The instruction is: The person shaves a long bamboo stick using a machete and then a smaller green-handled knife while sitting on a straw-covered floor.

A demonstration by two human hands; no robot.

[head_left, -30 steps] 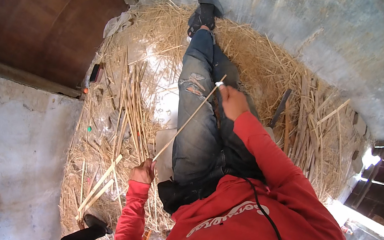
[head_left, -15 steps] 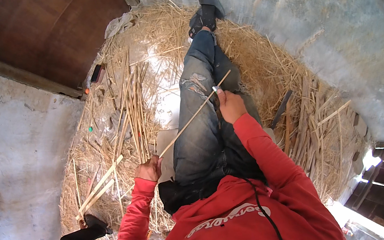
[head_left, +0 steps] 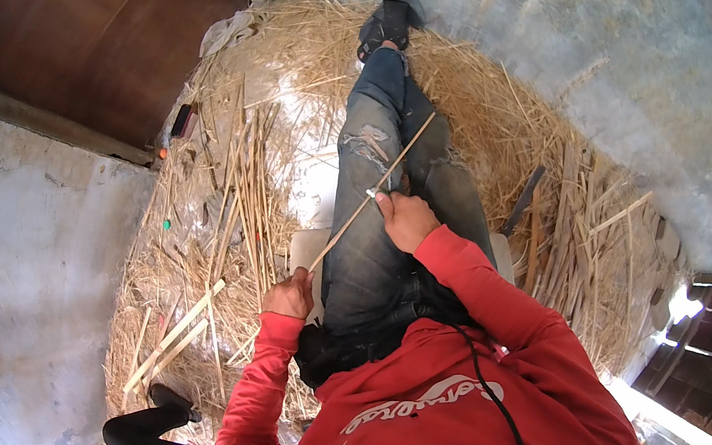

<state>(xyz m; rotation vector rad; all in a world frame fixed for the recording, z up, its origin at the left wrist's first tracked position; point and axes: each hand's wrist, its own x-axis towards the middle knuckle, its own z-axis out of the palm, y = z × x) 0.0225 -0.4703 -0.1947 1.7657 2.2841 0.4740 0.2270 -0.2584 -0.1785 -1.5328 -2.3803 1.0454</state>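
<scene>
Cane strip, long, thin and pale, is held slantwise above the jeans-clad legs. Its lower end is gripped in the closed left hand; the right hand is closed on it near the middle, with a small blade-like piece seen at the thumb. Straw and cut canes are heaped over the floor on both sides. A dark flat tool lies on the straw to the right. No containers are seen.

One head-worn fisheye looks steeply down, close over lap and straw-covered floor.
</scene>
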